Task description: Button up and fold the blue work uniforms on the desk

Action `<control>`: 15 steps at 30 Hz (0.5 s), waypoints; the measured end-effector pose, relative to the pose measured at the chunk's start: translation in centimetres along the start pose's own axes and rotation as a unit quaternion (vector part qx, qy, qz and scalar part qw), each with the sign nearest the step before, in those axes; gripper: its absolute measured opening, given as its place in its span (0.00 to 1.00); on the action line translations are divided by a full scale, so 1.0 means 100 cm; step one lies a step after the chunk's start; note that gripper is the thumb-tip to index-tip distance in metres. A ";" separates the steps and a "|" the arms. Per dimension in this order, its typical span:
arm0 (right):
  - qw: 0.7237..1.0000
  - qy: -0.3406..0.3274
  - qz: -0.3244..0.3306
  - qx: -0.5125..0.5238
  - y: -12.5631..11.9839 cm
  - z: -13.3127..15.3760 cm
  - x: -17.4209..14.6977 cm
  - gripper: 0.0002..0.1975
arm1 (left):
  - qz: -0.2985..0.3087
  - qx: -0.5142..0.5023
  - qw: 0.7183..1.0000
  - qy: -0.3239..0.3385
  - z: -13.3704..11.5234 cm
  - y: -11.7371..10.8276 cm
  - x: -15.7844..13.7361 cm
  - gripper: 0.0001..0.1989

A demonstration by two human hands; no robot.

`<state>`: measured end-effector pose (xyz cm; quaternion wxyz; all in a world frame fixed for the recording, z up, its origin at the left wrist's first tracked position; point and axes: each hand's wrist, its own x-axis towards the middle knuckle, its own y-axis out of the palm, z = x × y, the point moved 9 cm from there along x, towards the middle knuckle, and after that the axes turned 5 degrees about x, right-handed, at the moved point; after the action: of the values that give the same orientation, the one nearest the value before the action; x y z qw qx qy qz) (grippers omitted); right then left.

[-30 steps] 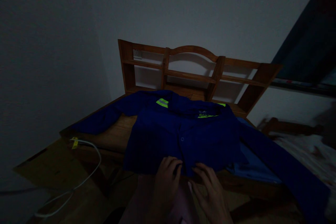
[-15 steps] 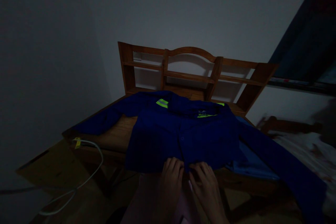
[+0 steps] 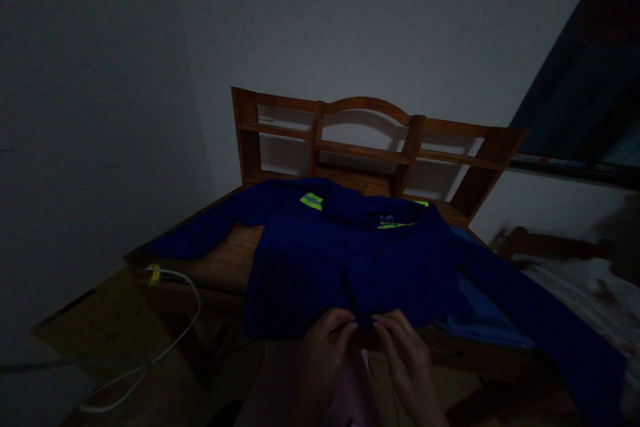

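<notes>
A dark blue long-sleeved work jacket with yellow-green reflective strips lies spread over a wooden desk. Its collar points to the back and its sleeves stretch out to both sides, the right one hanging past the front edge. At the jacket's lower front opening, my left hand pinches the cloth edge between thumb and fingers. Close beside it my right hand pinches the other side of the opening. The room is dim, so any button between the fingertips cannot be made out.
A wooden shelf unit stands along the desk's back against the wall. Lighter blue cloth lies under the right sleeve. A white cable with a yellow tag hangs at the left. White bedding is at the right.
Both hands have raised the jacket's front edge slightly, and the fingertips now meet the cloth in a clearer pinch. The right hand has shifted a little right. The view has tilted slightly.
</notes>
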<state>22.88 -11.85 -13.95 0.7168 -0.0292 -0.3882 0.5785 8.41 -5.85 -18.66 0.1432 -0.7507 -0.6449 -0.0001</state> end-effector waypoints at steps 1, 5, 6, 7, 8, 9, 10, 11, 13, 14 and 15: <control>1.000 -0.010 0.007 -0.007 0.003 0.006 0.000 0.15 | 0.000 -0.002 1.000 0.004 -0.001 0.000 0.000 0.05; 0.999 -0.033 0.001 -0.027 0.007 0.026 -0.001 0.14 | 0.000 -0.006 1.000 0.006 -0.002 -0.001 -0.001 0.05; 0.999 -0.035 0.002 -0.029 0.008 0.029 -0.001 0.14 | 0.000 -0.007 1.000 0.004 -0.002 -0.001 -0.001 0.06; 0.999 -0.033 0.005 -0.029 0.008 0.031 -0.001 0.14 | 0.002 -0.008 1.000 0.004 -0.002 -0.001 -0.001 0.06; 0.999 -0.031 0.008 -0.029 0.009 0.033 0.000 0.14 | 0.003 -0.009 1.000 0.004 -0.001 -0.001 -0.001 0.06; 0.999 -0.028 0.009 -0.029 0.009 0.033 0.001 0.14 | 0.005 -0.010 1.000 0.006 -0.001 0.000 -0.002 0.07; 0.999 -0.025 0.008 -0.029 0.009 0.033 0.001 0.14 | 0.007 -0.010 1.000 0.008 -0.001 0.000 -0.002 0.07; 0.999 -0.023 0.007 -0.028 0.010 0.032 0.002 0.14 | 0.009 -0.011 1.000 0.011 -0.001 0.001 -0.002 0.07; 1.000 -0.011 0.006 -0.018 0.011 0.029 0.003 0.12 | 0.015 -0.011 1.000 0.009 0.001 0.003 -0.002 0.07; 1.000 -0.002 0.008 -0.010 0.012 0.027 0.004 0.11 | 0.016 -0.010 1.000 0.005 0.002 0.004 -0.002 0.07; 1.000 0.007 0.012 -0.001 0.014 0.024 0.004 0.10 | 0.018 -0.010 1.000 0.000 0.003 0.004 -0.002 0.07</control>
<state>20.32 -12.05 -12.72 0.7126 -0.0389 -0.3835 0.5863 8.72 -6.08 -19.09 0.1356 -0.7635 -0.6314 -0.0043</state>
